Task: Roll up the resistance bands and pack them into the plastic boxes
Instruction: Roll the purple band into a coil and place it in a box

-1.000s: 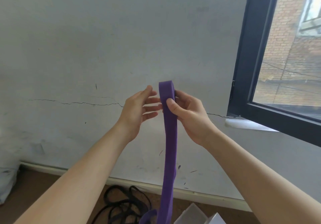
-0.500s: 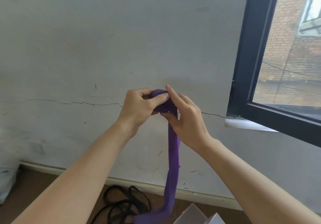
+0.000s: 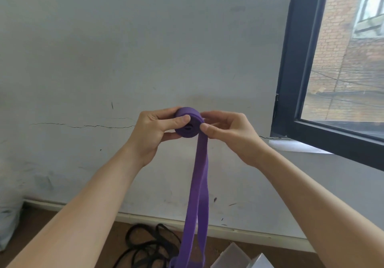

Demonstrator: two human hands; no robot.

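Note:
A purple resistance band [image 3: 198, 188] is held up in front of the wall. Its top end is wound into a small roll, and the rest hangs down as a doubled strip to the bottom edge of the view. My left hand [image 3: 152, 131] grips the roll from the left, thumb across its face. My right hand [image 3: 229, 131] pinches the roll's right side where the strip leaves it. Clear plastic boxes [image 3: 239, 256] show partly at the bottom edge, right of the hanging strip.
Black resistance bands [image 3: 145, 245] lie tangled on the brown floor by the skirting board. A grey cracked wall fills the view ahead. A dark-framed window [image 3: 291, 80] is at the right. A pale bag [image 3: 8, 222] sits at the far left.
The band's top end went from a flat fold to a small roll between both hands. The hands have closed around it and the hanging strip has got shorter.

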